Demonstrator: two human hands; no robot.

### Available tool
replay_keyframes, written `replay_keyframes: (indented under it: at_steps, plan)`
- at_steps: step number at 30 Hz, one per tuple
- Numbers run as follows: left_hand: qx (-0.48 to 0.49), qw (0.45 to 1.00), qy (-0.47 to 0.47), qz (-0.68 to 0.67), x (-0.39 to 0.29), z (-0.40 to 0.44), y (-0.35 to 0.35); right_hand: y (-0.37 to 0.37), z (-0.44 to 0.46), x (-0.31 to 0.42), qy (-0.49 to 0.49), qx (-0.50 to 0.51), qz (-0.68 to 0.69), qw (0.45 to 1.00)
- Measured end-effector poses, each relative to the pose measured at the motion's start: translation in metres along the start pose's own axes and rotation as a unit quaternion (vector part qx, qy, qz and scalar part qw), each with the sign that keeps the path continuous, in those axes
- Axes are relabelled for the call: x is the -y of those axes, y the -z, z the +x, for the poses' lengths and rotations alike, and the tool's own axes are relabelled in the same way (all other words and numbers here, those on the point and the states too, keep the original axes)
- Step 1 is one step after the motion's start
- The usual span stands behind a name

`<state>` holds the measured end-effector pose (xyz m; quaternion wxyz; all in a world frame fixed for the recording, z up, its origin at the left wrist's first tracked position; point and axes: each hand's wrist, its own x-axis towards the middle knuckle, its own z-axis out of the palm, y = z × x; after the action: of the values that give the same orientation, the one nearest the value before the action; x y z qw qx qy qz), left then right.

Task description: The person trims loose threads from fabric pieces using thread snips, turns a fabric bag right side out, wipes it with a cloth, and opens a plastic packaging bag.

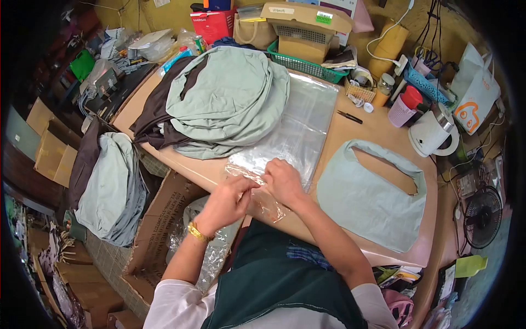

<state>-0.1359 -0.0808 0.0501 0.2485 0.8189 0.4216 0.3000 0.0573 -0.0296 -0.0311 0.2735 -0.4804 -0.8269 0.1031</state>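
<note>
Both hands are close together at the table's front edge, over a crinkled clear plastic bag [268, 205]. My left hand [233, 198], with a gold band at the wrist, pinches the bag's film. My right hand [282, 180] has its fingers closed on the same film, just beside the left. Under and beyond them lies a stack of flat clear plastic bags [307, 115]. A heap of pale green cloth bags [224, 98] with dark brown ones rests behind on the left. To the right a single pale green cloth bag [367, 203] lies flat, its handle opening toward the back.
An open cardboard box [159, 236] with clear plastic inside stands below the table at the left, beside more cloth bags [109, 192]. A black pen [349, 117], a pink cup [402, 112], a white kettle [433, 131] and a green basket [307, 67] line the back and right.
</note>
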Motion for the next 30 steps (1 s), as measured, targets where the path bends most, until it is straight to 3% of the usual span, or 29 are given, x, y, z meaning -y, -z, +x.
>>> replay_keyframes:
  at_steps: [2,4,6,8,9,11,12,14,15,17,18,21,22,23,25,26,29,30]
  plan:
    - [-0.052,0.998,-0.01,0.04,0.008,0.004,-0.017,0.022,0.001,0.008,-0.085,-0.004,0.081,0.993]
    - [-0.114,0.986,-0.018,0.119,0.017,0.007,-0.026,0.023,-0.004,0.013,-0.059,-0.044,0.053,0.996]
    - [-0.065,0.994,0.017,0.09,0.018,0.008,-0.021,0.022,-0.007,0.009,-0.032,-0.087,0.026,0.995]
    - [-0.016,0.996,0.051,0.067,0.017,0.009,-0.018,0.025,-0.002,0.0,-0.05,-0.019,0.053,0.997]
    - [-0.011,0.998,0.017,0.052,0.017,0.011,-0.022,0.026,0.0,-0.003,-0.047,-0.02,0.055,0.997]
    - [-0.006,0.999,-0.014,0.035,0.016,0.019,-0.036,0.051,0.004,0.015,-0.009,-0.14,0.012,0.99]
    - [0.024,0.999,0.023,0.021,0.017,0.03,-0.043,0.058,0.001,0.022,-0.01,-0.138,0.013,0.99]
    - [-0.026,0.997,-0.061,0.03,0.044,0.051,-0.061,0.067,-0.003,0.033,0.085,-0.154,-0.04,0.984]
    - [-0.025,0.997,-0.068,0.032,0.052,0.055,-0.069,0.069,-0.008,0.036,0.084,-0.161,-0.044,0.982]
    - [0.067,0.959,0.11,0.253,0.052,0.062,-0.083,0.068,-0.026,0.043,0.092,-0.146,-0.056,0.983]
    - [0.09,0.933,0.09,0.337,0.058,0.058,-0.096,0.069,-0.034,0.049,0.089,-0.152,-0.062,0.982]
    - [0.118,0.953,0.044,0.274,0.07,0.053,-0.125,0.065,-0.06,0.066,0.085,-0.181,0.026,0.979]
    - [0.057,0.972,0.033,0.224,0.06,0.051,-0.116,0.059,-0.071,0.068,0.126,-0.154,0.05,0.979]
    - [0.058,0.973,0.031,0.223,0.061,0.051,-0.109,0.054,-0.078,0.07,0.168,-0.126,0.073,0.975]
    - [-0.041,0.989,0.015,0.14,0.069,0.056,-0.09,0.039,-0.087,0.071,0.176,-0.083,0.104,0.975]
    - [-0.115,0.983,-0.048,0.134,0.069,0.061,-0.084,0.032,-0.089,0.072,0.185,-0.037,0.136,0.973]
    - [-0.085,0.992,0.033,0.084,0.075,0.068,-0.079,0.019,-0.091,0.072,0.156,0.002,0.154,0.976]
    - [-0.117,0.989,0.003,0.088,0.083,0.072,-0.084,0.017,-0.09,0.071,0.156,0.001,0.155,0.976]
